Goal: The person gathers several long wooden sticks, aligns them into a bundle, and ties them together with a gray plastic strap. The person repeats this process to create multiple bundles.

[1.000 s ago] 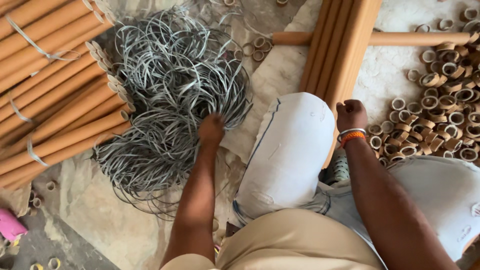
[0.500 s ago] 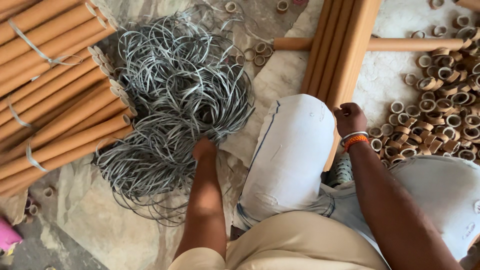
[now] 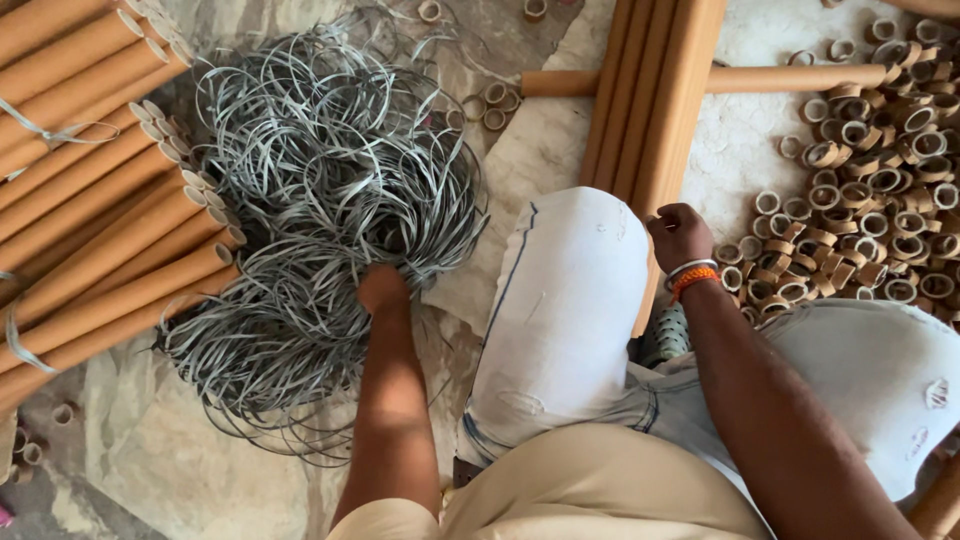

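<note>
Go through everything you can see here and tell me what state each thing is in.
Left hand: buried in grey strap loops, tangled heap.
Right hand: closed on upright brown cardboard tubes.
Long cardboard tubes: stacked, tied in bundles.
Short cut cardboard rings: loose pile.

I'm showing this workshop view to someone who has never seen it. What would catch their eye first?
Probably the big tangled heap of grey strips at centre left, with the left hand buried in its lower edge. Next, the long brown cardboard tubes stacked along the left side, and the pile of short cut cardboard rings at the right. The right hand, with an orange wristband, rests on upright tubes beside the raised knee.
</note>
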